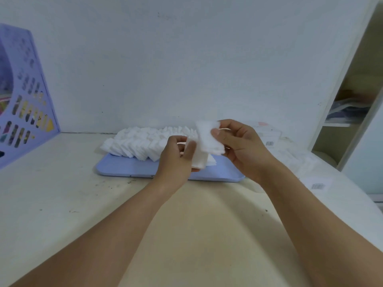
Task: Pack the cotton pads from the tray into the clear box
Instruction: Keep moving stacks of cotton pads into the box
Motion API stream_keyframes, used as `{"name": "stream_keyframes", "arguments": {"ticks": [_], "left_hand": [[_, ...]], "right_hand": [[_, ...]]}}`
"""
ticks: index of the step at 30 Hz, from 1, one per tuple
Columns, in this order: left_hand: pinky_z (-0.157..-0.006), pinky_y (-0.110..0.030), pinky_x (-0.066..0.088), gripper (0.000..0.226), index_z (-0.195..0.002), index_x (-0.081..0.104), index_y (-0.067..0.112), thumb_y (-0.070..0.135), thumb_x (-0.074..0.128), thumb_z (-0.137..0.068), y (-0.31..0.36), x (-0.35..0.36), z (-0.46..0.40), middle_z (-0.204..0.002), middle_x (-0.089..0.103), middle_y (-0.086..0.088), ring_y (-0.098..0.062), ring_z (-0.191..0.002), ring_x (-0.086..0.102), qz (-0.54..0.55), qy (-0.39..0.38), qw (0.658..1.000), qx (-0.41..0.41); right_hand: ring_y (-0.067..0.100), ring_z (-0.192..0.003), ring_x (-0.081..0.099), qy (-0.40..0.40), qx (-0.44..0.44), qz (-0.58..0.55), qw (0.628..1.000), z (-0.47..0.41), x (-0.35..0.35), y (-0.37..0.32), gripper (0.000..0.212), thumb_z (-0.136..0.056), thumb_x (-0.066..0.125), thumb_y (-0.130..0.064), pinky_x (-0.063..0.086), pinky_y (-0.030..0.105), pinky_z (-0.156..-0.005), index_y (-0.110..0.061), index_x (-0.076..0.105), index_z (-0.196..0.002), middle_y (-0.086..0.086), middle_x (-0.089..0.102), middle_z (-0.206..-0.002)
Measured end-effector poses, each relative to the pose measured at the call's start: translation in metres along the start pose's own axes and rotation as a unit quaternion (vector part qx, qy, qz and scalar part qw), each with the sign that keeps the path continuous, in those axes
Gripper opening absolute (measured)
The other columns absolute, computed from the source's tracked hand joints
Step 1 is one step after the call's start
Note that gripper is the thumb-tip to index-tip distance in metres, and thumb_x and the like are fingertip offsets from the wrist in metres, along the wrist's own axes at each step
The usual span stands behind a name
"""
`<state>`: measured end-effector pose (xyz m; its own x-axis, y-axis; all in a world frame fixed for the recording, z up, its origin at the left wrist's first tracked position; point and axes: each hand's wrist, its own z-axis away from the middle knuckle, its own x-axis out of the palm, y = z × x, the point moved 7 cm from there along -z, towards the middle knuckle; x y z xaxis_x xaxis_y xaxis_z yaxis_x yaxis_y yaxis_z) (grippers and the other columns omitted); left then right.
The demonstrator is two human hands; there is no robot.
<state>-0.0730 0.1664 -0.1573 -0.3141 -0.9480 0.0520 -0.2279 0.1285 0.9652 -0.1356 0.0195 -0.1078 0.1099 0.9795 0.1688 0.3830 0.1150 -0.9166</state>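
A pale blue tray lies on the table against the wall, with a long heap of white cotton pads across its far half. My left hand grips a small stack of pads just above the tray's right part. My right hand pinches another stack of pads between thumb and fingers, held slightly higher and touching the left stack. A clear box stands behind my right hand near the wall, partly hidden.
A purple perforated file holder stands at the left. Clear packets with barcode labels lie on the table at the right. An open shelf unit rises at the far right. The cream tabletop stretches toward me.
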Motion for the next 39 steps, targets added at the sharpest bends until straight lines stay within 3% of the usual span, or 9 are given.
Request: {"name": "stream_keyframes", "arguments": {"ticks": [4, 7, 10, 16, 20, 25, 32, 35, 39], "left_hand": [[-0.065, -0.03, 0.061, 0.014, -0.113, 0.06, 0.012, 0.014, 0.059, -0.099, -0.004, 0.007, 0.002, -0.102, 0.075, -0.006, -0.018, -0.086, 0.076, 0.055, -0.026, 0.997, -0.056], [-0.071, -0.033, 0.062, 0.014, -0.108, 0.069, 0.011, 0.017, 0.06, -0.098, -0.008, 0.009, 0.004, -0.094, 0.079, -0.004, -0.018, -0.087, 0.077, 0.116, -0.039, 0.987, -0.102], [-0.076, -0.038, 0.062, 0.022, -0.113, 0.071, 0.01, 0.013, 0.054, -0.1, -0.009, 0.012, 0.006, -0.103, 0.077, -0.009, -0.022, -0.095, 0.076, 0.157, -0.061, 0.978, -0.126], [-0.073, -0.039, 0.062, 0.025, -0.112, 0.071, 0.004, 0.016, 0.052, -0.1, -0.005, 0.019, 0.008, -0.104, 0.076, -0.014, -0.023, -0.091, 0.076, 0.25, -0.065, 0.953, -0.158], [-0.075, -0.036, 0.062, 0.026, -0.116, 0.066, -0.001, 0.009, 0.052, -0.097, -0.002, 0.024, 0.01, -0.104, 0.076, -0.015, -0.026, -0.096, 0.075, 0.298, -0.09, 0.936, -0.161], [-0.092, -0.037, 0.059, 0.045, -0.129, 0.06, 0.011, -0.003, 0.07, -0.087, 0.0, 0.021, 0.009, -0.115, 0.073, -0.014, -0.024, -0.105, 0.073, 0.141, -0.102, 0.98, -0.091], [-0.08, -0.025, 0.06, 0.051, -0.131, 0.058, 0.015, -0.001, 0.075, -0.085, -0.005, 0.016, 0.008, -0.109, 0.076, -0.005, -0.017, -0.1, 0.074, 0.102, -0.089, 0.988, -0.075], [-0.083, -0.026, 0.059, 0.049, -0.131, 0.057, 0.012, -0.002, 0.072, -0.087, -0.008, 0.017, 0.009, -0.115, 0.073, -0.009, -0.018, -0.102, 0.074, 0.133, -0.094, 0.981, -0.104], [-0.085, -0.026, 0.059, 0.046, -0.131, 0.056, 0.008, -0.005, 0.069, -0.089, -0.01, 0.016, 0.008, -0.124, 0.068, -0.013, -0.021, -0.11, 0.07, 0.163, -0.087, 0.974, -0.129]], "right_hand": [[0.03, -0.071, 0.061, 0.019, -0.053, 0.191, 0.98, 0.003, 0.004, 0.002, 0.004, -0.091, 0.071, -0.002, 0.049, 0.042, -0.068, 0.0, 0.07, -0.094, 0.031, 0.067, -0.08], [0.027, -0.067, 0.063, 0.037, -0.074, 0.24, 0.967, 0.003, 0.002, 0.002, 0.008, -0.092, 0.071, -0.004, 0.053, 0.04, -0.064, 0.002, 0.068, -0.097, 0.03, 0.068, -0.082], [0.024, -0.064, 0.062, 0.041, -0.082, 0.266, 0.96, 0.002, 0.001, 0.003, 0.007, -0.093, 0.071, -0.004, 0.055, 0.038, -0.062, 0.0, 0.067, -0.097, 0.029, 0.066, -0.081], [0.017, -0.064, 0.062, 0.074, -0.091, 0.254, 0.96, 0.001, -0.007, 0.002, 0.005, -0.091, 0.073, -0.005, 0.053, 0.029, -0.059, -0.006, 0.069, -0.088, 0.013, 0.068, -0.077], [0.036, -0.079, 0.07, 0.105, -0.082, 0.234, 0.963, 0.002, -0.012, 0.005, 0.006, -0.09, 0.075, -0.01, 0.058, 0.043, -0.071, -0.005, 0.071, -0.088, 0.015, 0.073, -0.086], [0.033, -0.076, 0.068, 0.079, -0.101, 0.265, 0.956, 0.002, -0.004, 0.001, 0.011, -0.091, 0.071, -0.003, 0.057, 0.036, -0.063, -0.013, 0.073, -0.094, 0.011, 0.073, -0.094], [0.022, -0.072, 0.072, 0.129, -0.115, 0.277, 0.945, 0.004, -0.008, 0.0, 0.01, -0.092, 0.071, -0.007, 0.054, 0.024, -0.055, -0.009, 0.079, -0.098, 0.0, 0.076, -0.102], [0.016, -0.075, 0.071, 0.139, -0.129, 0.234, 0.954, 0.005, -0.01, -0.006, 0.007, -0.094, 0.07, -0.01, 0.055, 0.024, -0.056, -0.011, 0.076, -0.094, -0.003, 0.075, -0.095], [0.008, -0.059, 0.057, 0.151, -0.11, 0.157, 0.97, 0.003, -0.017, -0.012, 0.01, -0.101, 0.061, -0.011, 0.047, 0.02, -0.054, -0.012, 0.067, -0.093, -0.007, 0.065, -0.067]]}}
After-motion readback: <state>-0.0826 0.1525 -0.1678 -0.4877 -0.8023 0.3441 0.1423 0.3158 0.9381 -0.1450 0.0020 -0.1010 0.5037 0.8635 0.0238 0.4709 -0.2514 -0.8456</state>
